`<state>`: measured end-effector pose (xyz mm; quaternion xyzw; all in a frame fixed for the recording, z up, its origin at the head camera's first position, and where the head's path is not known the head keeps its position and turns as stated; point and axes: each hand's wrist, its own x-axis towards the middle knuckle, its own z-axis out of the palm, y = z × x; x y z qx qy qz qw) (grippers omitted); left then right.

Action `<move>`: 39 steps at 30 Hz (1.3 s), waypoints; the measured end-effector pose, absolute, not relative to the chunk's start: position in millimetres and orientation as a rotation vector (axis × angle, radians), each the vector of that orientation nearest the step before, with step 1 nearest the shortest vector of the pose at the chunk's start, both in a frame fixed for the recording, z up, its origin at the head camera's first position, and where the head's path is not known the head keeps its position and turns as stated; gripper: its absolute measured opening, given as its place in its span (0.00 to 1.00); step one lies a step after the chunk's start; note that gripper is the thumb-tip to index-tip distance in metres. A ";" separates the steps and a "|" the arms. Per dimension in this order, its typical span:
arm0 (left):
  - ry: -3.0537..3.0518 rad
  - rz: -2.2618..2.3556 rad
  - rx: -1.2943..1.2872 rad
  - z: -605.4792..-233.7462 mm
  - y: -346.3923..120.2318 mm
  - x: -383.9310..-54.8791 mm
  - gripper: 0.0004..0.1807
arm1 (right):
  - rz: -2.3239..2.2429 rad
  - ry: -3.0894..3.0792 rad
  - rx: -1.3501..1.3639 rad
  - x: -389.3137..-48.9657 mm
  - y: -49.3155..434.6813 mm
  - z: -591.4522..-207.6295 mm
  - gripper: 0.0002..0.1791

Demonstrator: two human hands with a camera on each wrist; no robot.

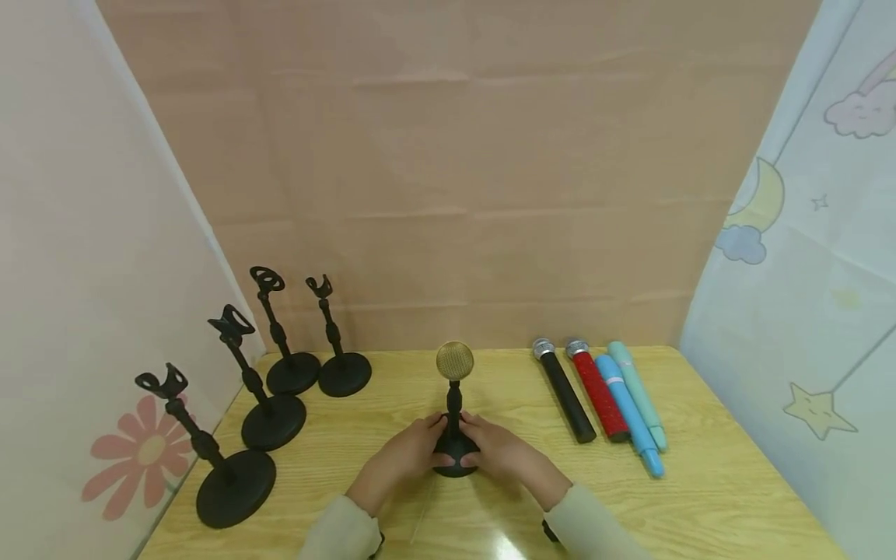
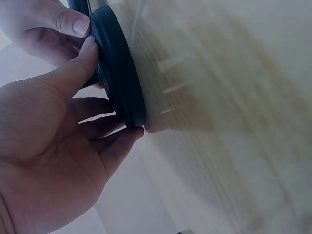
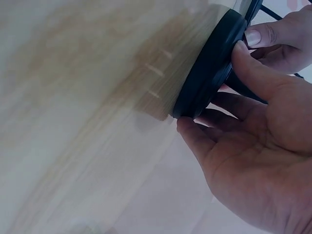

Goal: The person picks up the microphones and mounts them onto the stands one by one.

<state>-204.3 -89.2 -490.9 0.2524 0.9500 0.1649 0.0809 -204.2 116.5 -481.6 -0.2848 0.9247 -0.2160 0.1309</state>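
Note:
In the middle of the table stands an upright black microphone stand [image 1: 455, 398] topped by a round gold mesh microphone head [image 1: 455, 361]. My left hand [image 1: 411, 451] grips the left side of its round base [image 2: 119, 68], thumb on top and fingers about the edge. From the other side my right hand [image 1: 505, 453] holds the same base, with its fingers [image 3: 197, 144] curved around the rim. Both thumbs lie on the base's near part, their tips close together in the wrist views. The base sits at the wooden tabletop.
Several black stands with empty clips, one a stand [image 1: 236, 486] at the front, line the left side. To the right lie a black microphone [image 1: 565, 393], a red microphone [image 1: 599, 393], a blue tube [image 1: 630, 408] and a mint tube [image 1: 638, 393]. Brown paper [image 1: 462, 194] backs the table.

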 end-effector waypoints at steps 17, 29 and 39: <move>2.747 0.664 0.630 -485.8 -79.4 -250.8 0.41 | -0.792 2.647 -0.610 -260.3 121.3 -491.0 0.35; 2.754 0.624 0.632 -489.8 -73.2 -271.6 0.40 | -0.809 2.682 -0.586 -280.2 125.3 -494.5 0.35; 2.744 0.611 0.608 -494.6 -67.7 -300.1 0.41 | -0.801 2.677 -0.563 -301.3 128.0 -492.1 0.34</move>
